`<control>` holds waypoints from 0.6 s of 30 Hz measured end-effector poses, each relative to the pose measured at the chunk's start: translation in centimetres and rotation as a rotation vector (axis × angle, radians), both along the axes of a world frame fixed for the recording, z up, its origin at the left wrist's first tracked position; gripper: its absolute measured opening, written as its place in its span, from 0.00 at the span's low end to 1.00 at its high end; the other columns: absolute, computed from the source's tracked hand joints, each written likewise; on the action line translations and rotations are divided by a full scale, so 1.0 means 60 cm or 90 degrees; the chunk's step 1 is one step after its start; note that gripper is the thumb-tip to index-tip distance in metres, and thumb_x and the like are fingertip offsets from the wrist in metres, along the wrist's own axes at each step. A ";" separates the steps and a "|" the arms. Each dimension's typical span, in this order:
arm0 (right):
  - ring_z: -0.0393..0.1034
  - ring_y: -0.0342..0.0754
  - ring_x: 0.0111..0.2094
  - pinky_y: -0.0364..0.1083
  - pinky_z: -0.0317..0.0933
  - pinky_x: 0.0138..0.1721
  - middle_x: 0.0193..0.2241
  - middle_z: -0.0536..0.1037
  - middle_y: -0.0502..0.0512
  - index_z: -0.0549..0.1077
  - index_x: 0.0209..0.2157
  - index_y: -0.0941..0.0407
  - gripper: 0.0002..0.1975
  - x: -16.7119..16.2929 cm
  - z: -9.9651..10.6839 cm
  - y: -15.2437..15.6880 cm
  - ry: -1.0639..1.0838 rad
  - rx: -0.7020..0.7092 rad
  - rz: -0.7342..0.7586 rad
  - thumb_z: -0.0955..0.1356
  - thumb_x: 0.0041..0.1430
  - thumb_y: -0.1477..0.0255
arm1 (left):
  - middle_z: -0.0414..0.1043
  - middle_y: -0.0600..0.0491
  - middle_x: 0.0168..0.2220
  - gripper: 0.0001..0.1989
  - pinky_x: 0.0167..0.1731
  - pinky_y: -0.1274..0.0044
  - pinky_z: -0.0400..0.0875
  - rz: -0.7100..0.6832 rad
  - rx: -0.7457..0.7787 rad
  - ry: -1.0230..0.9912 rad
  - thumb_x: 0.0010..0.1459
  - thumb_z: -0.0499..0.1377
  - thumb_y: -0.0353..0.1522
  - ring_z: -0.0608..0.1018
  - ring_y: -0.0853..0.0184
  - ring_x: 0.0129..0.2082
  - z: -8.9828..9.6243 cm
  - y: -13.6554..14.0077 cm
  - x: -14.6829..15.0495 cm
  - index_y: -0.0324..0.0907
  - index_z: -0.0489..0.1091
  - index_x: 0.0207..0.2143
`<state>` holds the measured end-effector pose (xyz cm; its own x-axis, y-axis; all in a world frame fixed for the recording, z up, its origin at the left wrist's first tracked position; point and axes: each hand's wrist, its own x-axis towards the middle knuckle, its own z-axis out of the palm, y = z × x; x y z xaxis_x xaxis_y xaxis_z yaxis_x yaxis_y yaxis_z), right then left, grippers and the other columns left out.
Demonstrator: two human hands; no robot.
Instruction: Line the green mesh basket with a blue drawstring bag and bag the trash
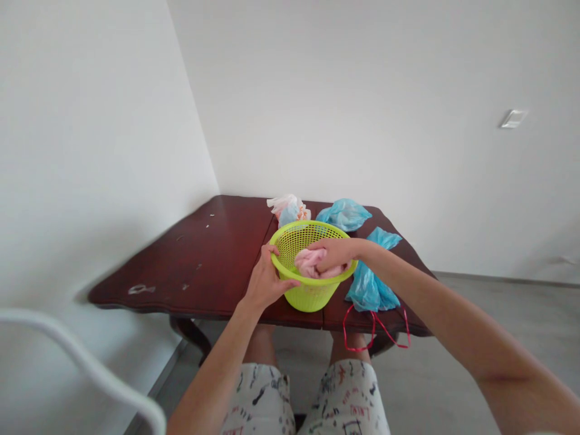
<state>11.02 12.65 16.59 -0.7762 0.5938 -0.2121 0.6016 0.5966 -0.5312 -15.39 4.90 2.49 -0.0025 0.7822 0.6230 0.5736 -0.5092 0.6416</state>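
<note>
Pink cloth lies in the basket under the right hand, bags spread round it

A round, lime-green plastic basket with mesh sides (312, 298) stands upright at the near edge of a dark red-brown wooden table with a wavy border (217, 248). The left hand (266, 279) is closed on its rim, fingers at the left and thumb along the front. The right hand (336, 254) reaches inside, its fingers bent into a crumpled piece of soft pink cloth (308, 262); whether they grip it or only press it down, I cannot tell.

The work looks partway along: the cloth is within the basket, and the right hand has not let it be. Outside lie a thin white plastic bag with orange print (290, 208) and a crumpled blue plastic bag (344, 214), both toward the far edge, and a longer blue plastic bag (374, 287) by the right edge, whose red cord (360, 350) hangs over the near edge. What remains to be done with these bags is unclear.

The right fingertips are hidden in the cloth, and the basket's bottom is mostly covered. The bags' contents cannot be made out, nor can a pale shape (141, 289) by the near left corner. A pale, blurred tube (90, 370) is cut off at the lower left.
</note>
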 end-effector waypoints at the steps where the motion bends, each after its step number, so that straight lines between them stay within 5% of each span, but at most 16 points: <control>1: 0.81 0.51 0.37 0.46 0.74 0.40 0.38 0.88 0.50 0.87 0.44 0.50 0.13 0.007 0.001 0.007 -0.090 0.081 0.062 0.79 0.55 0.73 | 0.72 0.46 0.55 0.54 0.51 0.59 0.79 -0.008 0.011 -0.003 0.51 0.68 0.78 0.84 0.49 0.50 -0.002 0.003 -0.005 0.49 0.60 0.58; 4: 0.82 0.56 0.44 0.50 0.73 0.45 0.44 0.87 0.58 0.84 0.42 0.54 0.13 0.004 -0.011 0.023 -0.185 0.262 0.112 0.80 0.55 0.79 | 0.72 0.46 0.55 0.54 0.53 0.57 0.78 -0.053 0.030 -0.012 0.48 0.67 0.80 0.82 0.48 0.51 -0.006 0.012 -0.009 0.49 0.61 0.56; 7: 0.77 0.63 0.63 0.57 0.72 0.61 0.63 0.82 0.65 0.83 0.58 0.53 0.16 -0.024 -0.029 0.034 -0.164 0.395 0.155 0.74 0.72 0.78 | 0.73 0.45 0.55 0.54 0.55 0.56 0.77 -0.107 0.043 -0.037 0.47 0.70 0.79 0.82 0.47 0.53 -0.005 0.016 0.001 0.49 0.63 0.55; 11: 0.68 0.63 0.74 0.62 0.69 0.69 0.75 0.74 0.59 0.80 0.67 0.43 0.20 -0.054 -0.043 0.056 -0.091 0.589 0.435 0.67 0.83 0.76 | 0.72 0.46 0.55 0.54 0.59 0.53 0.77 -0.129 0.040 -0.062 0.47 0.75 0.75 0.82 0.46 0.55 0.000 0.014 0.014 0.49 0.65 0.58; 13: 0.69 0.61 0.74 0.62 0.68 0.70 0.74 0.76 0.56 0.82 0.64 0.43 0.19 -0.057 -0.053 0.067 -0.067 0.565 0.427 0.67 0.83 0.76 | 0.71 0.45 0.56 0.54 0.60 0.53 0.77 -0.126 0.033 -0.067 0.46 0.77 0.73 0.82 0.45 0.56 0.001 0.011 0.013 0.49 0.65 0.59; 18: 0.82 0.58 0.54 0.56 0.73 0.60 0.49 0.88 0.56 0.87 0.49 0.50 0.12 -0.046 -0.096 0.080 -0.079 0.376 0.140 0.80 0.65 0.77 | 0.70 0.47 0.55 0.54 0.56 0.55 0.77 -0.083 -0.005 -0.049 0.43 0.82 0.69 0.79 0.49 0.53 0.004 0.003 0.014 0.49 0.62 0.55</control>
